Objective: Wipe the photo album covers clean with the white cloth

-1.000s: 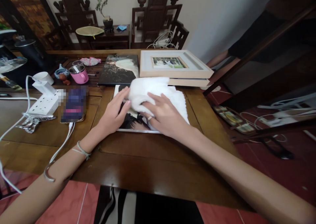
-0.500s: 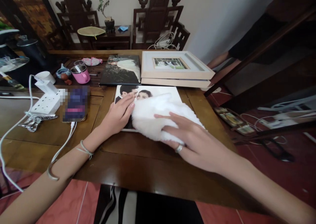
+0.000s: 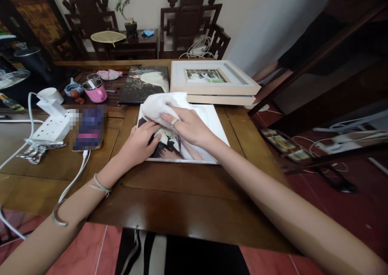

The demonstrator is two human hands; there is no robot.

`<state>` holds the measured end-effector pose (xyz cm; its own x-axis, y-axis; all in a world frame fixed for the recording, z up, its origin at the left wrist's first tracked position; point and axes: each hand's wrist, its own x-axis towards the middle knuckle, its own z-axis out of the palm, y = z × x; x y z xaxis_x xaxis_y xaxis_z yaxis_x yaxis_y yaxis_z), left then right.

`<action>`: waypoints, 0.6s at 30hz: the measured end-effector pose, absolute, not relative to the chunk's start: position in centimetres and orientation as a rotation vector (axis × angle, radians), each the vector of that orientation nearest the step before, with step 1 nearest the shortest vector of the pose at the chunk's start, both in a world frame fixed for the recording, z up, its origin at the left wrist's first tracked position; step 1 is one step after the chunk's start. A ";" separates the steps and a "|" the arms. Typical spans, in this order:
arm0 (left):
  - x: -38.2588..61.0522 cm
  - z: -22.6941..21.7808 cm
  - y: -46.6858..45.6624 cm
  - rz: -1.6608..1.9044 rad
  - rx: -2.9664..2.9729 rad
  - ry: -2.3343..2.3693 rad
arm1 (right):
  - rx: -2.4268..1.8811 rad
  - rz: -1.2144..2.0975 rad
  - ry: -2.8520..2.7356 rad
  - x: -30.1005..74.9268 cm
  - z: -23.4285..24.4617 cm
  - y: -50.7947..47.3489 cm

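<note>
Two hands, one cloth, one print: a person's left hand and right hand work at a wooden table, the glossy, white-edged print lying flat between the arms, at the clock's centre. Near it sit two stacked pale frames at 1 o'clock, one dark panel at 11, one mug at 10, and one phone and one socket strip at 9. Two carved chairs back the scene, at 11 and 12.

The hands are apart but near. The left, half open with its thumb spread, rests on the print's 9 o'clock side; whether its fingertips touch the cloth, one cannot tell. The right, wearing one ring, curls its fingers into the cloth, bunched over the print's 11 o'clock corner.

The cloth is white, thick and fluffy; the mug is pink outside with a metallic interior; the frames are boxy, the print rectangular.
</note>
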<state>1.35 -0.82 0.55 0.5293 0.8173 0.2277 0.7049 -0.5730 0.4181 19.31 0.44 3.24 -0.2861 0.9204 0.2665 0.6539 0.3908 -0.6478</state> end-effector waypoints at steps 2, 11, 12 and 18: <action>1.3 0.7 -0.9 0.565 2.495 1.275 | -1.318 0.548 -2.057 19.2 3.2 0.2; 0.1 1.5 -1.5 0.493 2.471 1.308 | -1.463 0.417 -1.966 26.3 2.6 -2.5; 0.1 1.5 -1.5 0.487 2.470 1.315 | -1.504 0.410 -1.937 27.1 2.4 -2.7; 0.6 1.4 -1.5 0.495 2.468 1.322 | -1.417 0.402 -2.075 28.0 2.2 -7.1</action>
